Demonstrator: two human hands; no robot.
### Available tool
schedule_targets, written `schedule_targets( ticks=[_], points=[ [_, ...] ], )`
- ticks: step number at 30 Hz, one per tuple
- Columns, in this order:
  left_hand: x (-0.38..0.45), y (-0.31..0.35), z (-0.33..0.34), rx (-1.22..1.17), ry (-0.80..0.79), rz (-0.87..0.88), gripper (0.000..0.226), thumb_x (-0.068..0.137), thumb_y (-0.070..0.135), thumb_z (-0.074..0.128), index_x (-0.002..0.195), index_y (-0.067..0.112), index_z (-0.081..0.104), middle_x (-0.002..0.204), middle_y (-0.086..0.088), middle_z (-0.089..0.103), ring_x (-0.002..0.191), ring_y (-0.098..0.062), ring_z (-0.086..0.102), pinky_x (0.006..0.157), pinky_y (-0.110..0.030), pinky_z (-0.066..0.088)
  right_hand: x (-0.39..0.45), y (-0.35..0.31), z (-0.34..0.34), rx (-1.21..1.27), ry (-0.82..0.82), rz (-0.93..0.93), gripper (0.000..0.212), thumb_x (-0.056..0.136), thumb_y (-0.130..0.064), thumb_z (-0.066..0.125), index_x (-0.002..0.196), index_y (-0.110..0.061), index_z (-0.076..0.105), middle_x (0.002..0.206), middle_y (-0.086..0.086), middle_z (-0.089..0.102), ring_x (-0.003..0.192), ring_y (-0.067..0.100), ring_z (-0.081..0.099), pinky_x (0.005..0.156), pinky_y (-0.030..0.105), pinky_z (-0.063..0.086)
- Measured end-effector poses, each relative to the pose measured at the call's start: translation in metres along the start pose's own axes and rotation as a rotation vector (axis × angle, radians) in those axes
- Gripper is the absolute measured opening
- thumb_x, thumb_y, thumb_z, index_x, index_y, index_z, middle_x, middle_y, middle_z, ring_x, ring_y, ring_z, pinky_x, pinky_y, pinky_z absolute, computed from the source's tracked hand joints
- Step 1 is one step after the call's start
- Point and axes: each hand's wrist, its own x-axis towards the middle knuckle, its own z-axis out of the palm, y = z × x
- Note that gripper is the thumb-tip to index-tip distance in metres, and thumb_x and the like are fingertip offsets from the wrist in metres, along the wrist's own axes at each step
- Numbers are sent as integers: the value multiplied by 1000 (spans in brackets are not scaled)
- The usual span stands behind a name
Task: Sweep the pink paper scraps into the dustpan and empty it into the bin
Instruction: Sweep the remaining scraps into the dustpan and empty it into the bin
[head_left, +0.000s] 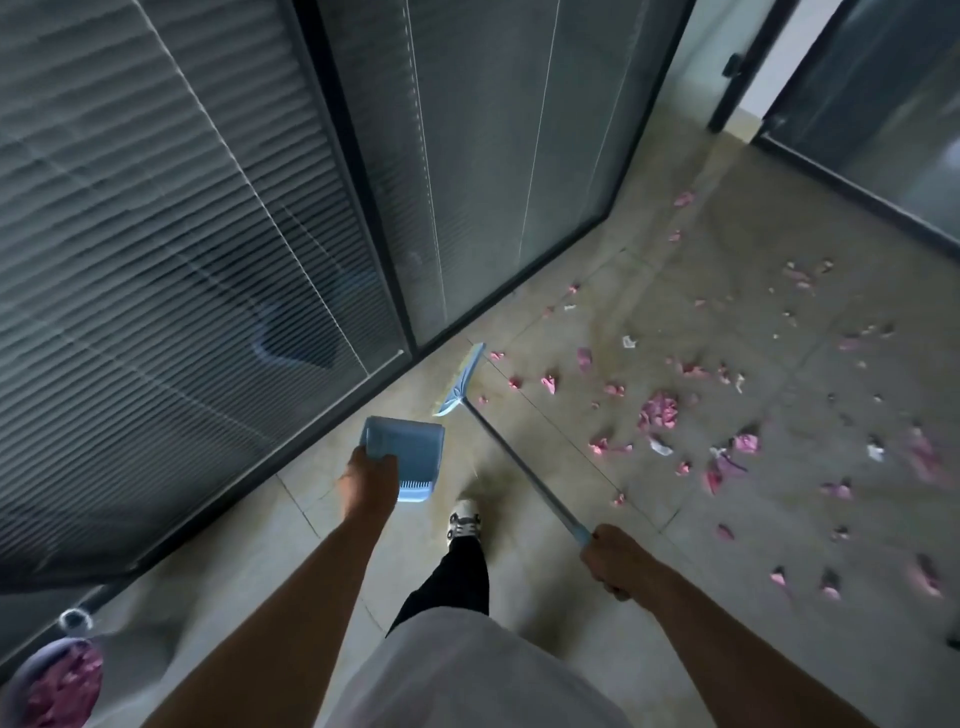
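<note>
My left hand (368, 480) grips the rim of a light blue dustpan (410, 452) held above the floor near the glass wall. My right hand (615, 558) is closed around the thin blue handle of a broom (511, 452). The broom's blue head (462, 379) rests on the tiles by the wall base. Several pink paper scraps (657, 410) lie scattered over the floor to the right of the broom head, with a bigger clump in the middle. A round bin (57, 686) holding pink scraps sits at the bottom left corner.
A glass partition with blinds (208, 260) runs along the left, on a dark base frame. A second glass wall and a dark door frame (737, 67) stand at the far right. A few white scraps (660, 446) lie among the pink ones. My foot (464, 522) stands between dustpan and broom.
</note>
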Motion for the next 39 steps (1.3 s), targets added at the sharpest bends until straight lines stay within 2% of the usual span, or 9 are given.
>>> schedule_targets(
  ticks=[3,8,12,17,20,23,26,31,39],
  points=[
    [27,26,5,-23,-13,-58,29,84,17,52,112,8,55,94,-15,65,76,-29,58,51,-27,42,22,-36,-10,-42,2,31,34,92,-22,44,123,-8,49,87,7,57,54,14,51,40,21,38],
    [76,58,19,-60,-47,-118,27,82,17,49,107,10,56,77,-12,61,58,-26,53,39,-22,39,56,-92,-36,-40,-29,40,34,93,-23,44,122,-7,50,84,4,55,58,13,51,41,21,37],
    [100,84,30,-89,-76,-143,26,83,15,49,106,6,56,70,-12,56,44,-19,44,34,-21,35,76,-126,-45,-8,-17,72,37,93,-27,46,124,-6,50,98,10,61,65,16,56,47,24,43],
    [111,104,44,-130,-75,-184,21,85,17,51,104,10,57,62,-11,52,41,-18,41,37,-22,36,96,-157,-64,86,-30,74,37,93,-24,49,119,1,56,73,6,54,53,15,52,40,20,38],
    [112,110,54,-154,-78,-210,16,86,15,52,100,8,56,59,-9,48,39,-17,38,38,-21,33,114,-165,-81,139,-37,67,35,92,-24,54,114,3,60,66,6,56,50,15,52,44,24,42],
    [108,121,66,-153,-81,-204,12,86,10,53,97,6,56,59,-7,45,40,-15,36,37,-21,32,139,-163,-99,204,-69,65,33,93,-22,56,117,0,59,73,9,60,54,16,53,47,26,42],
    [101,134,79,-147,-43,-214,6,87,8,53,92,7,56,57,-5,44,40,-15,34,37,-21,31,164,-155,-119,251,-113,92,28,95,-15,53,117,1,58,70,12,56,49,17,49,38,22,38],
    [97,170,110,-152,44,-208,5,89,11,53,85,10,53,55,-6,44,41,-16,36,40,-22,33,199,-127,-168,391,-139,194,17,93,-9,46,84,-1,58,55,11,47,37,13,36,34,14,28],
    [103,224,176,-119,137,-149,9,89,17,49,89,10,55,57,-8,49,40,-16,41,37,-19,36,188,-49,-256,644,-114,319,25,93,-12,50,71,-3,56,42,2,42,37,10,32,39,17,23]
  ],
)
